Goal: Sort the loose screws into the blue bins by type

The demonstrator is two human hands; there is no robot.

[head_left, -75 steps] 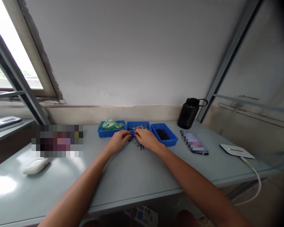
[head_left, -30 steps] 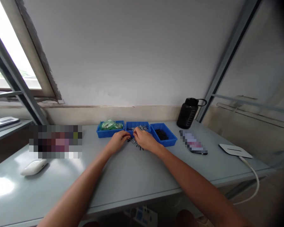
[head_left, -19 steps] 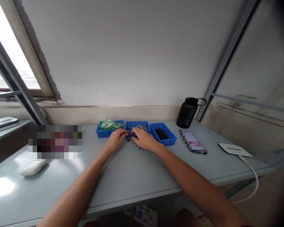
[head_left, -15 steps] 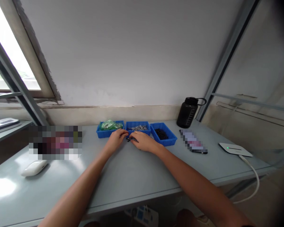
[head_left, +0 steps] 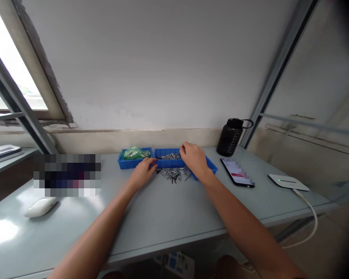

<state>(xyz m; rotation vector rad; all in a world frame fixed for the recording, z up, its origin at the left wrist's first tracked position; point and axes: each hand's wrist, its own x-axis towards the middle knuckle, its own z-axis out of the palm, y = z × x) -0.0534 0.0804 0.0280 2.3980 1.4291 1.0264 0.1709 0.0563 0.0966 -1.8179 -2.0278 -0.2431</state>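
My left hand rests on the table, its fingers slightly apart, at the front left corner of the middle blue bin. That bin holds slim silver fasteners, like screws or rivets. Just right of my left fingertips, a loose pile of similar silver pieces with a few black ones lies on the table. My right hand is raised over the right blue bin, fingers pinched together. Anything between them is too small to see, and the hand and wrist hide most of that bin.
A left blue bin holds a green plastic bag. At right stand a black bottle, a phone and a white device with a cable. A white case and a blurred item sit left. The table's front edge is near.
My right hand has lifted from the middle and moved right and back over the right bin, uncovering the pile of fasteners. My left hand has stayed nearly in place, its fingers spreading a little.
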